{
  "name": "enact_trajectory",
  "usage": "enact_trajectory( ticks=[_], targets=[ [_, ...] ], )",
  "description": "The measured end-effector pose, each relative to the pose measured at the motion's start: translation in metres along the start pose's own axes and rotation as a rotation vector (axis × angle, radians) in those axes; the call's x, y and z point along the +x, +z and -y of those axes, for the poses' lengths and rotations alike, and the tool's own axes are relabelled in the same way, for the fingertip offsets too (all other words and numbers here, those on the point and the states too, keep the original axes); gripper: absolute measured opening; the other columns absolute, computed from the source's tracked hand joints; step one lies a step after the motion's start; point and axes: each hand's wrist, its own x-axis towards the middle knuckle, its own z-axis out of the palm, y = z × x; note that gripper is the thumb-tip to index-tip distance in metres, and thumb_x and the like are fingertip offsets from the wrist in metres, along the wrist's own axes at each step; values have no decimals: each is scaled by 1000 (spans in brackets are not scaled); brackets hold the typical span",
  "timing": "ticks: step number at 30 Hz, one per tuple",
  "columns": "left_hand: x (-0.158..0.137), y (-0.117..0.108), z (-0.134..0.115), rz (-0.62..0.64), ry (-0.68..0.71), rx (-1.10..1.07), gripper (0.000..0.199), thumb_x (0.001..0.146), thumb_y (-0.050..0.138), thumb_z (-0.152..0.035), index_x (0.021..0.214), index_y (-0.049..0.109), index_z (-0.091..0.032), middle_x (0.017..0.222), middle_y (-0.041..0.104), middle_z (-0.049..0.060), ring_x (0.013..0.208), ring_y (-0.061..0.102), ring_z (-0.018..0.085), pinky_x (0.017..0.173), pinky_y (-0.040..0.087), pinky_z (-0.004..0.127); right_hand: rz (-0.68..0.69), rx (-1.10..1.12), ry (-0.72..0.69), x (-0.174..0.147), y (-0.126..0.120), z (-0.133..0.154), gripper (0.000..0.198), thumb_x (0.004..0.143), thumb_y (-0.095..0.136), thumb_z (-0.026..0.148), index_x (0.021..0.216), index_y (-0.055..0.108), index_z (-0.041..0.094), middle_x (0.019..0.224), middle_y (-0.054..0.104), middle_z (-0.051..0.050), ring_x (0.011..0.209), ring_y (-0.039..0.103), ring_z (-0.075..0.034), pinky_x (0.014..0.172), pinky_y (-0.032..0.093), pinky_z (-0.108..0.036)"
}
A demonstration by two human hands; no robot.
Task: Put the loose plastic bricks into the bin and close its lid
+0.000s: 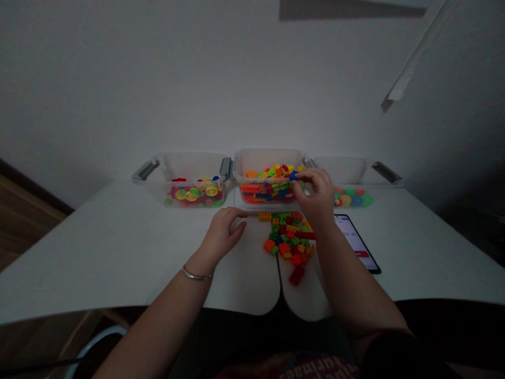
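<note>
Between the thumb and fingers of my right hand [316,195] is a blue toy brick [293,175], held over the right front of the middle clear bin [268,155]. That bin holds many coloured toy bricks [262,190]. My left hand [224,231] is at the table in front of the bins, fingers stretched out and thumb apart, with nothing in it. Its fingertips are close to an orange brick [265,216] at the edge of a loose pile of bricks [290,234]. A red brick [296,275] lies at the near end of the pile.
A clear bin [193,160] of mixed round and coloured pieces stands on the left. The right clear bin [343,168] contains coloured balls [357,200], partly behind my right hand. A lit phone [358,245] lies on the white table [118,247] beside my right forearm. A wall rises behind.
</note>
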Motion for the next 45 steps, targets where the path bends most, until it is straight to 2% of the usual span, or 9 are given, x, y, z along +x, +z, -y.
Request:
enact_trajectory(
  ticks=[4,8,17,22,25,30,33,41,45],
  targets=[
    [0,3,2,94,13,9,20,89,55,-21,106,66,-18,108,70,9,105,63,26,97,49,46,-89,-175,0,7,-7,-22,10,84,58,22,90,66,22,97,70,-7,100,62,-25,96,49,-46],
    [-1,7,5,145,10,17,22,87,57,-20,107,67,-19,111,70,10,108,62,27,99,48,47,-44,-246,25,7,-4,-35,17,87,54,22,96,69,21,101,72,-8,102,63,-26,95,49,-45],
    [-2,6,6,172,-36,25,23,87,57,-21,108,67,-20,111,69,10,109,60,28,100,47,48,87,-368,38,6,0,-30,28,92,48,26,110,69,20,113,73,-11,110,61,-29,104,42,-50],
    [-4,6,8,171,-40,34,24,86,58,-22,109,67,-22,114,69,9,111,60,28,101,46,48,125,-297,9,-3,-9,-22,46,90,53,34,133,56,19,132,64,-15,123,56,-31,109,40,-54],
    [-5,5,8,169,-43,50,24,86,58,-21,108,68,-22,113,69,9,110,61,28,100,47,48,229,-231,-87,-22,-23,-10,50,90,54,35,137,52,19,138,59,-16,133,50,-31,114,35,-55],
    [-9,2,6,146,-54,65,22,87,58,-21,108,68,-21,113,69,9,110,61,28,100,48,47,702,-137,-134,-79,-49,9,58,85,65,39,141,53,27,152,47,-13,144,39,-32,116,34,-57],
    [-11,1,6,131,-39,73,22,88,57,-22,107,68,-22,112,70,8,109,62,26,99,48,46,923,-134,-146,-110,-58,15,82,71,81,48,145,51,30,157,41,-12,149,29,-37,116,34,-60],
    [-14,2,4,132,-42,59,22,87,59,-21,107,67,-22,113,70,8,110,62,27,101,48,47,946,-176,-230,-128,-43,8,100,62,85,60,149,48,28,154,47,-15,144,37,-38,117,31,-61],
    [-14,2,4,134,-40,59,21,86,59,-20,105,68,-21,112,70,8,109,63,27,101,47,47,920,-150,-271,-123,-33,3,81,75,78,54,146,51,25,150,52,-14,141,43,-33,118,31,-57]
  ],
)
